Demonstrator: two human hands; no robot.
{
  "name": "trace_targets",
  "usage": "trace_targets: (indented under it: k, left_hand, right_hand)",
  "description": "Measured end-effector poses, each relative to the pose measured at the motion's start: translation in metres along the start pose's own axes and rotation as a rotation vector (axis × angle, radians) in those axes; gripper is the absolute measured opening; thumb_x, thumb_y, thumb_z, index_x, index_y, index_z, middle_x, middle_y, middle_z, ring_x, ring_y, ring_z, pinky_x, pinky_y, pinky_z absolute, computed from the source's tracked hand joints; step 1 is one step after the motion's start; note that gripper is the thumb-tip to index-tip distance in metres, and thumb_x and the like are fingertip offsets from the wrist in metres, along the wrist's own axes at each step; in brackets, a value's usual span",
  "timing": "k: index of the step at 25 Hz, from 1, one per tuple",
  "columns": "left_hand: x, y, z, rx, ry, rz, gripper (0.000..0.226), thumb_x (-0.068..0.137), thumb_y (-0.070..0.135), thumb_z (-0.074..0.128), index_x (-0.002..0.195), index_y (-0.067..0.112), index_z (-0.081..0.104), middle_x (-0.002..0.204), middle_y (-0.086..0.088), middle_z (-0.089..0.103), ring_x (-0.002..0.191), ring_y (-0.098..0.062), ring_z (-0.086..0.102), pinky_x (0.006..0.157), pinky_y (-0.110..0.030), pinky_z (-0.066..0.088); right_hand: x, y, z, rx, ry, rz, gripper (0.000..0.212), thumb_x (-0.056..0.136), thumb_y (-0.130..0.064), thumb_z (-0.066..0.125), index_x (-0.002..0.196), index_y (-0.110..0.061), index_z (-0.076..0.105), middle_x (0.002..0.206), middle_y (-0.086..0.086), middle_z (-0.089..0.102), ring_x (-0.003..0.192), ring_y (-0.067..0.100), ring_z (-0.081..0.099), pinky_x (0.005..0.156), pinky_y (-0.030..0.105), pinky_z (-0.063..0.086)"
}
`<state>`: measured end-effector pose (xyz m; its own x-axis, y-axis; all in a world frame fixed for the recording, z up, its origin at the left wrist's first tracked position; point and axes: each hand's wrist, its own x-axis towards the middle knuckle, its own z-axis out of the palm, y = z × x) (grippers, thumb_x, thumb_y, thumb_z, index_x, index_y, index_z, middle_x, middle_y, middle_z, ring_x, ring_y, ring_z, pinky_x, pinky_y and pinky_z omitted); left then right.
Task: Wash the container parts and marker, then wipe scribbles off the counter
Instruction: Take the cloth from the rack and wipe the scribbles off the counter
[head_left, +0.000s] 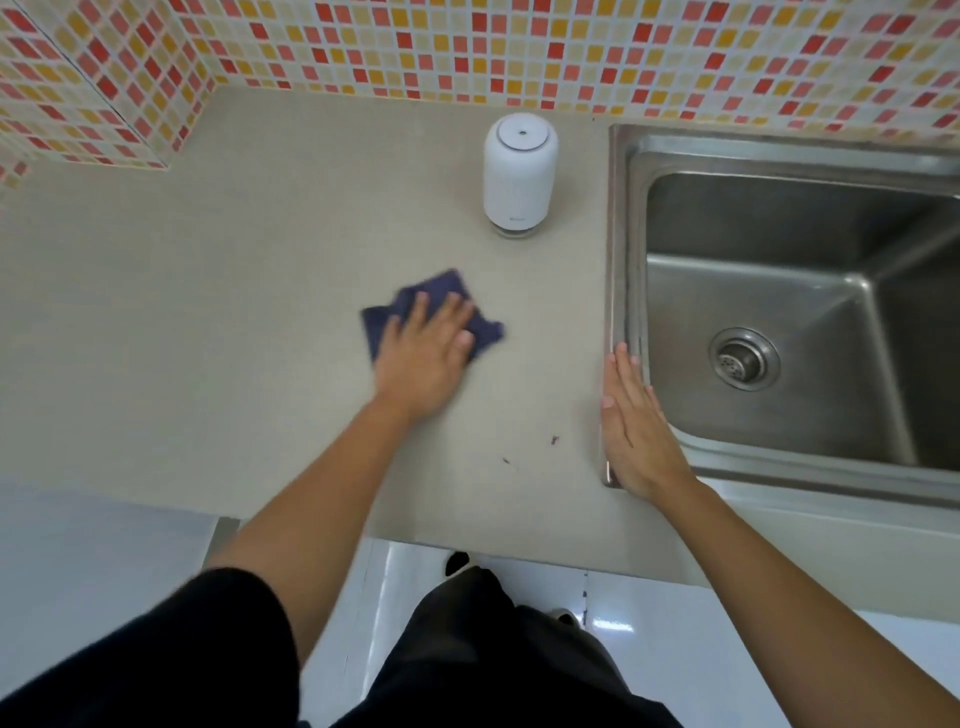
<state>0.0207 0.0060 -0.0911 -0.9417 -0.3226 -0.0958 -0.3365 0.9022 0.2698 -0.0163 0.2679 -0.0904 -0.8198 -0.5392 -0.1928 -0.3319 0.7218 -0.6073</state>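
Left hand, fingers flat, presses cloth on counter; right hand flat, empty, on sink rim. Marks at cloth's 5 o'clock: wipe there firmly.

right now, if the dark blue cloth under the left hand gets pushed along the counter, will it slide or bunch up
Probably floppy: the cloth lies crumpled with uneven edges, so loose corners may bunch. The left hand presses it with straight fingers, which likely lets it slide flat. The counter looks smooth, so little drag.
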Motion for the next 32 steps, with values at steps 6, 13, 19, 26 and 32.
trace_targets:
  k: [6, 13, 19, 26, 32]
  left_hand:
    - [-0.171, 0.023, 0.019, 0.085, -0.207, 0.592, 0.043, 0.099, 0.044, 0.017, 0.140, 0.042, 0.032, 0.142, 0.015, 0.044, 0.143, -0.008, 0.020, 0.109, -0.036, 0.023]
    - [-0.089, 0.027, 0.012, 0.002, 0.042, 0.013, 0.055, 0.091, 0.044, 0.015, 0.141, 0.032, 0.036, 0.149, 0.007, 0.037, 0.142, -0.023, 0.026, 0.112, -0.049, 0.028]
    - [-0.191, 0.009, 0.019, 0.119, -0.119, 0.598, 0.045, 0.101, 0.041, 0.018, 0.134, 0.029, 0.047, 0.138, 0.008, 0.051, 0.140, -0.005, 0.026, 0.109, -0.034, 0.023]
    - [-0.148, 0.027, 0.019, 0.062, 0.052, 0.079, 0.054, 0.095, 0.043, 0.018, 0.131, 0.025, 0.053, 0.136, 0.004, 0.055, 0.130, -0.026, 0.047, 0.100, -0.047, 0.042]
    - [-0.185, 0.052, 0.033, 0.027, 0.022, 0.308, 0.050, 0.097, 0.052, 0.020, 0.127, 0.030, 0.053, 0.130, 0.007, 0.060, 0.123, -0.016, 0.054, 0.102, -0.037, 0.038]
  right_hand:
    - [-0.005, 0.013, -0.011, 0.255, -0.043, -0.014, 0.048, 0.101, -0.031, 0.016, 0.148, -0.022, 0.010, 0.153, -0.018, -0.001, 0.140, -0.006, -0.001, 0.113, 0.018, 0.001]
    - [-0.006, 0.010, -0.010, 0.219, -0.045, -0.037, 0.048, 0.102, -0.024, 0.016, 0.149, -0.021, 0.007, 0.149, -0.023, -0.003, 0.139, -0.005, -0.002, 0.116, 0.024, 0.002]
    - [-0.016, 0.004, -0.005, -0.082, 0.037, -0.052, 0.053, 0.098, -0.031, 0.011, 0.148, -0.013, 0.011, 0.154, -0.008, -0.001, 0.143, 0.007, -0.002, 0.117, 0.030, -0.002]
    - [-0.070, 0.006, 0.023, -0.417, 0.179, 0.024, 0.061, 0.092, -0.035, 0.008, 0.147, -0.010, 0.018, 0.155, 0.001, 0.009, 0.141, 0.015, -0.002, 0.114, 0.040, 0.002]
    - [-0.070, 0.007, 0.027, -0.434, 0.193, 0.062, 0.062, 0.092, -0.036, 0.006, 0.148, -0.012, 0.018, 0.156, 0.003, 0.013, 0.144, 0.018, 0.005, 0.114, 0.043, 0.006]
